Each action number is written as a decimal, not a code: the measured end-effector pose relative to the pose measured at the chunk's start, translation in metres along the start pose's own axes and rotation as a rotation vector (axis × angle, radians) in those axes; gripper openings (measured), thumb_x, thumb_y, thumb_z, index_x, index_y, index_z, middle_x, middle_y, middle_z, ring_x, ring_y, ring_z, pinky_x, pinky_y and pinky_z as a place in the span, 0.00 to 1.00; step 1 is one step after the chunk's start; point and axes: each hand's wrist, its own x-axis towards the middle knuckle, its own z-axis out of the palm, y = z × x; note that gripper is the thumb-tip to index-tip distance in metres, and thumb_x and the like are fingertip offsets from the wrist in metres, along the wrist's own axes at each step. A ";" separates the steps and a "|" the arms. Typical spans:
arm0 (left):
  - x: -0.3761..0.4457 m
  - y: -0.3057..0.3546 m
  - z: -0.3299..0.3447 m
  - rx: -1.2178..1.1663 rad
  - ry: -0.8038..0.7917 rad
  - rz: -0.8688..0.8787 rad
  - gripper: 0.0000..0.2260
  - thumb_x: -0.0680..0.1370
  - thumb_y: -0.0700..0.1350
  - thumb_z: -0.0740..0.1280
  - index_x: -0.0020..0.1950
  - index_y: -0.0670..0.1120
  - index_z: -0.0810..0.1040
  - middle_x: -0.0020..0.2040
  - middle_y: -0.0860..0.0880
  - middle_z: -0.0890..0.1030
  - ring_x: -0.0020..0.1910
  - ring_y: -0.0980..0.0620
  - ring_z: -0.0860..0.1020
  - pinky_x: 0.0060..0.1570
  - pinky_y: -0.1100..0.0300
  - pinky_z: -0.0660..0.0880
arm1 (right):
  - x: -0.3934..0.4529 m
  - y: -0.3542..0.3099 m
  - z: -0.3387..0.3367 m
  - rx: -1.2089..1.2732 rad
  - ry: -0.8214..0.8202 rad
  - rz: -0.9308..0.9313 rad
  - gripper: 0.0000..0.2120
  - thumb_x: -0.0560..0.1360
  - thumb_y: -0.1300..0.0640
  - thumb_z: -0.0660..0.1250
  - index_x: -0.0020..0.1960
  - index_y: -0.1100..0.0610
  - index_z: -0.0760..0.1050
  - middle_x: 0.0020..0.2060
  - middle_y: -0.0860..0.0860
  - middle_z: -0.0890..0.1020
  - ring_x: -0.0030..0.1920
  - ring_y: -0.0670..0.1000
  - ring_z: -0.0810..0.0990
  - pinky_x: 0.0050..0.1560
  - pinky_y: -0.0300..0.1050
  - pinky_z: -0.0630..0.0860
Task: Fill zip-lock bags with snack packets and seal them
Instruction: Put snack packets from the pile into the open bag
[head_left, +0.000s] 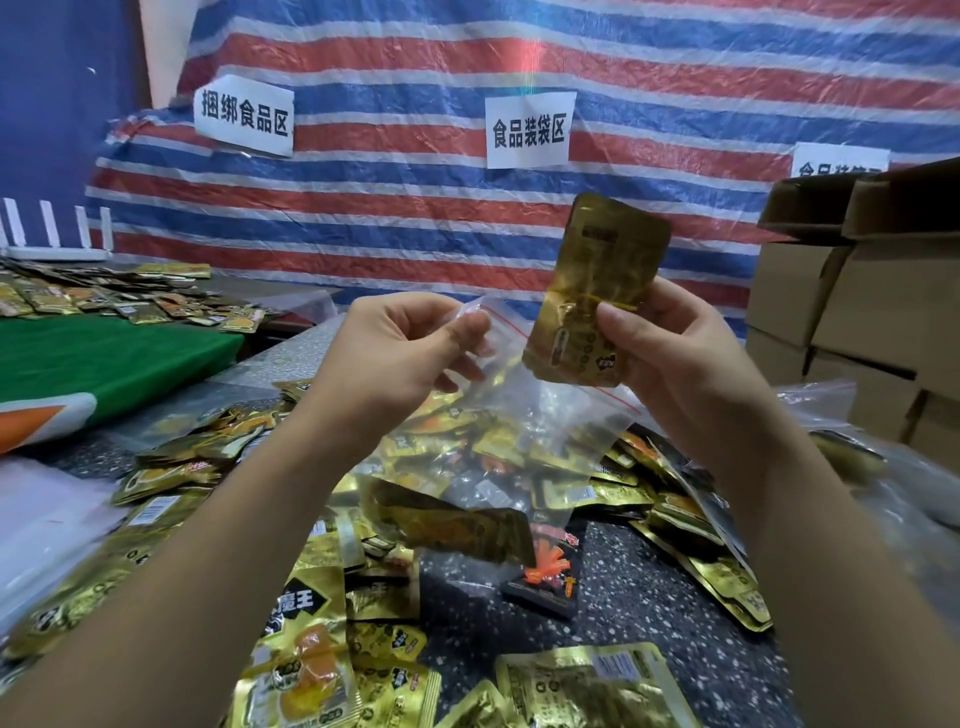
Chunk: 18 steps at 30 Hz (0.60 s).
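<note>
Far left, a green cloth (104, 358) covers a second surface; beyond it lies a spread of small packets, too many and too small to count, with a white rack (57, 234) behind.

On the speckled counter (649, 587), loose gold snack packets (171, 467) are heaped from the left edge across to the right; the number cannot be counted. One dark packet with orange print (545, 577) lies among them near the centre.

The left hand (400, 358) is raised above the heap. Its grip is closed to a pinch, thumb and fingers holding the top edge of one clear zip-lock bag (519, 415) at the left end of its red-lined mouth. The bag hangs down over the heap, mouth open; one gold packet (447, 525) lies across its bottom.

The right hand (675, 358) is at the same height, just right of the bag's mouth. Its grip is curled round a gold bundle (597, 291) held upright, with a thin yellow band around it. The bundle's lower end sits at the bag's mouth; how many packets it contains cannot be told.

On the striped tarpaulin (415, 208) behind, three white paper signs (530, 130) are fixed, the third partly hidden. Far right, stacked cardboard boxes (857, 312), at least five.
</note>
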 end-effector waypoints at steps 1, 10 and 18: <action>0.000 0.000 0.000 -0.006 0.003 -0.002 0.10 0.78 0.45 0.68 0.45 0.40 0.83 0.41 0.45 0.85 0.35 0.52 0.83 0.34 0.62 0.78 | 0.000 0.000 -0.001 -0.035 -0.003 0.006 0.18 0.72 0.61 0.69 0.61 0.64 0.77 0.54 0.60 0.84 0.56 0.62 0.83 0.60 0.65 0.78; 0.000 -0.003 0.003 -0.036 -0.023 -0.010 0.14 0.78 0.51 0.65 0.44 0.43 0.84 0.40 0.47 0.86 0.36 0.51 0.84 0.33 0.62 0.79 | -0.005 0.000 -0.004 -0.443 -0.177 0.142 0.12 0.71 0.66 0.72 0.54 0.59 0.82 0.49 0.57 0.87 0.48 0.57 0.86 0.49 0.50 0.84; 0.001 -0.005 0.005 -0.081 0.042 -0.019 0.15 0.78 0.53 0.65 0.37 0.46 0.83 0.37 0.47 0.85 0.35 0.48 0.84 0.31 0.61 0.78 | -0.005 0.000 0.002 -0.107 -0.180 0.177 0.16 0.70 0.62 0.70 0.56 0.65 0.79 0.46 0.57 0.85 0.46 0.55 0.85 0.45 0.50 0.82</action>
